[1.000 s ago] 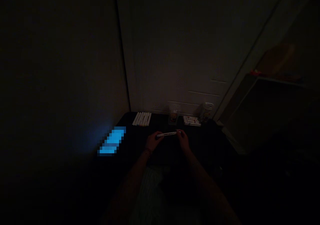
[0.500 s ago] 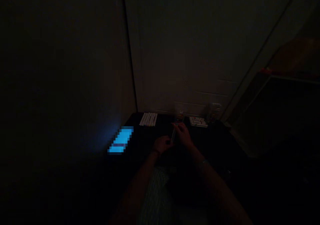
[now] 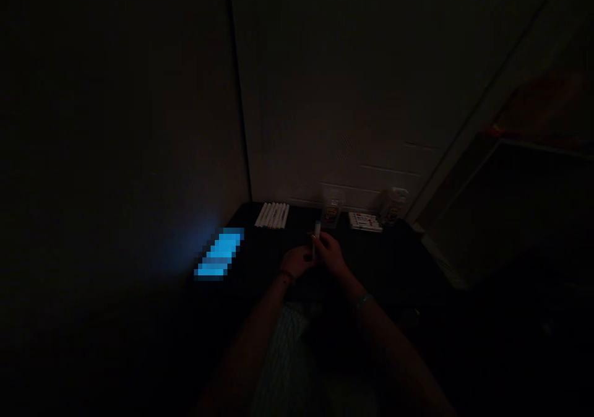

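Observation:
The room is very dark. My left hand (image 3: 297, 261) and my right hand (image 3: 330, 255) meet over a dark table (image 3: 399, 262). Between them stands a thin white marker (image 3: 316, 236), nearly upright, its tip above my fingers. Both hands are closed around its lower part. A row of several white markers (image 3: 273, 214) lies at the table's far edge, to the left of my hands.
A glowing blue screen (image 3: 219, 254) lies at the table's left side. Two small clear containers (image 3: 331, 211) (image 3: 391, 203) and a flat printed pack (image 3: 365, 221) stand by the pale wall. A dark box-like shape (image 3: 510, 206) fills the right.
The marker was held level between my hands a second ago. It has been turned upright, and my hands have come close together around it.

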The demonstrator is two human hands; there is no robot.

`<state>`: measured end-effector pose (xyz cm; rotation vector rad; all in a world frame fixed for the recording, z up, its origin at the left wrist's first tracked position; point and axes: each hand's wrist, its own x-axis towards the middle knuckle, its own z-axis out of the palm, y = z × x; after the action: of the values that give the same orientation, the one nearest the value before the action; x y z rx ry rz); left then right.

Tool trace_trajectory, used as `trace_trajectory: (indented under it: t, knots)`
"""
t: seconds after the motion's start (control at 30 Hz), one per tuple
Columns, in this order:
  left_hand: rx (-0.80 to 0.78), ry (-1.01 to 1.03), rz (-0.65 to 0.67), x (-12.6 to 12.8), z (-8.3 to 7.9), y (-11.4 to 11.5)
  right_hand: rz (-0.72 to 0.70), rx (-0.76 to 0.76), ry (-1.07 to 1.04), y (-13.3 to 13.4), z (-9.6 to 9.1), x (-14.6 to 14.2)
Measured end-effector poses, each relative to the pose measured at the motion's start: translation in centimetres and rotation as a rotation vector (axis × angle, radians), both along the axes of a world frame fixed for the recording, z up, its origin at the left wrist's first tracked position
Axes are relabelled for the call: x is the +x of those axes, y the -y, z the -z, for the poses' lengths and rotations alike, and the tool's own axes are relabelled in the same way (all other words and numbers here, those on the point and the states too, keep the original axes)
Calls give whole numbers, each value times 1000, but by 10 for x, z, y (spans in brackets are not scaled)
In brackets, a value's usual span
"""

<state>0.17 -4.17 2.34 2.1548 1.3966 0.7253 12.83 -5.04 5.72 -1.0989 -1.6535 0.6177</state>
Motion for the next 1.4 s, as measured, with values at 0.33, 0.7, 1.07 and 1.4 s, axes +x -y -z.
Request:
trace_trajectory:
  t: [0.33, 0.7, 1.07, 1.4]
  knots:
    - [5, -34, -21, -1, 3, -3, 51, -26, 99, 3, -16, 15]
    - [-23, -23, -40, -1, -10, 6, 8, 103, 261, 12, -56, 19]
    - [-22, 100, -48, 1, -5, 2, 351, 321, 44, -34, -125, 88]
    - [-43, 104, -100, -1, -2, 0, 444, 354, 411, -91, -150, 100]
